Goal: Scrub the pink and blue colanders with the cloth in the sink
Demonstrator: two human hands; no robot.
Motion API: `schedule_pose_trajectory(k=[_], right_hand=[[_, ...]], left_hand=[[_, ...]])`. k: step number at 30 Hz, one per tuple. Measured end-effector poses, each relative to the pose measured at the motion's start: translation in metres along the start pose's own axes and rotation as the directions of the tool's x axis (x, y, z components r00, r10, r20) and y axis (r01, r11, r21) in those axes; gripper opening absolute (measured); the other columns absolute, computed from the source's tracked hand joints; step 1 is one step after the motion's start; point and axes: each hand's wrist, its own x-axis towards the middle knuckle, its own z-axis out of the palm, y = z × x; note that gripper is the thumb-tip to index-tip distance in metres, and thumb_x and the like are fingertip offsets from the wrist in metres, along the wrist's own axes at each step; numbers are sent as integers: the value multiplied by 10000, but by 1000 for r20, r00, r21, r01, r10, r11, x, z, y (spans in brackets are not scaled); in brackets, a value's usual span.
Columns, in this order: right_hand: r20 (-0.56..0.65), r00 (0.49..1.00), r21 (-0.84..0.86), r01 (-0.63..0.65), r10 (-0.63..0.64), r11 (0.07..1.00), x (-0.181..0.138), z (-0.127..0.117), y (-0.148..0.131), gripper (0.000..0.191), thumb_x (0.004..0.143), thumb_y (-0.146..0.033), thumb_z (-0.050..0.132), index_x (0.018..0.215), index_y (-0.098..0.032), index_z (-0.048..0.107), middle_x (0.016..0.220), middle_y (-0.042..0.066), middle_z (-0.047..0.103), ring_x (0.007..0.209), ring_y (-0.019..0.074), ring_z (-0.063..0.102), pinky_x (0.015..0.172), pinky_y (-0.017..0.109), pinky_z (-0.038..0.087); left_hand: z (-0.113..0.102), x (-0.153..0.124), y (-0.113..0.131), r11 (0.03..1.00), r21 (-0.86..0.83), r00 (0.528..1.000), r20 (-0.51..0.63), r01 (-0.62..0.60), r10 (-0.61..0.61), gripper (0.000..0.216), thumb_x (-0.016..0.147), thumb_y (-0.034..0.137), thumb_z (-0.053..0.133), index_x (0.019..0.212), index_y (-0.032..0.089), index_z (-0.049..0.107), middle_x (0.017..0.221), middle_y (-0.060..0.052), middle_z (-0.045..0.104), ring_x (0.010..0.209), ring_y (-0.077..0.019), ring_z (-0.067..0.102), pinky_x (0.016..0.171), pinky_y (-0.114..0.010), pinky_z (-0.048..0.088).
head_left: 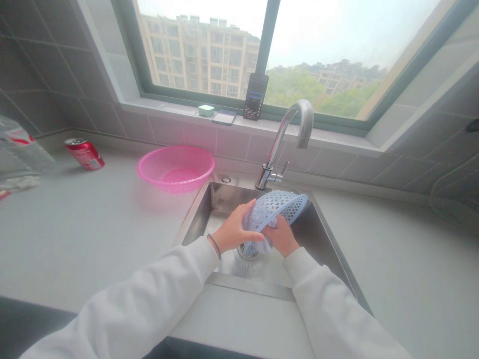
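Note:
A light blue plastic strainer basket [279, 207] is held tilted over the steel sink [209, 209], below the curved tap [295, 119]. My left hand [234, 229] grips its near left rim with the fingers curled over the edge. My right hand [280, 237] is closed under the basket, pressing what looks like a pale cloth against it. Both arms wear white sleeves. The sink drain [249, 252] lies right below the hands.
A pink mesh basket [175, 169] stands on the counter left of the sink. A red can [85, 153] lies further left, with a plastic bag [18, 154] at the left edge. On the windowsill are two phones [255, 97] and a small green box [205, 110].

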Motion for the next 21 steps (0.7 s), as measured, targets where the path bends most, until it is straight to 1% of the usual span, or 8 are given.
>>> schedule_pose_trajectory(k=[5, 7, 9, 11, 13, 17, 19, 21], right_hand=[[-172, 983, 212, -22, 60, 977, 3, -9, 4, 391, 634, -374, 818, 981, -226, 714, 1008, 57, 791, 1009, 314, 723, 1001, 528, 544], [-233, 967, 272, -33, 99, 962, 3, -13, 4, 421, 627, -383, 842, 992, -220, 709, 1015, 64, 788, 1017, 320, 722, 997, 528, 547], [-266, 958, 287, -23, 103, 958, 2, -15, 2, 427, 635, -382, 849, 1004, -217, 709, 1041, 69, 786, 1041, 323, 718, 1011, 526, 542], [-254, 962, 309, -14, 96, 951, 0, -14, -1, 437, 651, -395, 845, 1027, -220, 709, 1065, 69, 787, 1058, 323, 718, 1017, 527, 542], [-187, 978, 307, -32, 93, 951, -2, -10, -3, 446, 646, -399, 844, 1034, -220, 716, 1070, 69, 791, 1065, 330, 719, 1021, 536, 538], [-24, 996, 162, -82, 87, 983, -2, -4, -2, 403, 615, -353, 842, 981, -203, 761, 1046, 80, 802, 1084, 352, 714, 1054, 549, 511], [-21, 995, 180, -89, 94, 980, -1, -4, 0, 403, 620, -351, 842, 987, -205, 765, 1058, 82, 802, 1098, 355, 712, 1055, 551, 512], [-59, 992, 280, -86, 107, 956, 0, -8, 0, 404, 647, -370, 840, 1012, -218, 758, 1081, 82, 797, 1104, 352, 714, 1037, 551, 531]], left_hand=[[-8, 1, -1, 995, -49, 990, 116, 90, -84, 1414, 539, 529, 976, 1667, 214, 184, 1700, -212, 275, 1561, -446, 272, 1277, -600, 227], [-9, 0, -1, 991, -58, 983, 144, 121, -112, 1375, 554, 494, 977, 1664, 250, 203, 1714, -181, 264, 1561, -435, 281, 1280, -605, 220], [-8, 0, 0, 990, -71, 983, 146, 126, -114, 1305, 564, 447, 980, 1646, 274, 272, 1700, -157, 315, 1538, -428, 334, 1271, -605, 251], [-5, -1, 1, 988, -96, 984, 145, 120, -106, 1258, 572, 406, 978, 1632, 273, 315, 1671, -149, 379, 1510, -422, 385, 1252, -594, 300], [-3, -1, 2, 987, -116, 985, 144, 113, -96, 1242, 583, 392, 972, 1631, 258, 319, 1655, -153, 407, 1491, -418, 417, 1237, -579, 334], [-3, 0, 2, 990, -92, 989, 116, 103, -92, 1263, 566, 418, 980, 1628, 207, 330, 1652, -180, 400, 1474, -430, 436, 1241, -573, 331], [-4, 0, 3, 992, -65, 988, 117, 109, -101, 1260, 569, 421, 977, 1628, 200, 330, 1652, -181, 399, 1481, -429, 427, 1248, -574, 317], [-5, 0, 4, 994, -36, 988, 125, 99, -94, 1246, 587, 415, 967, 1632, 206, 321, 1656, -174, 396, 1496, -421, 408, 1255, -571, 305]])
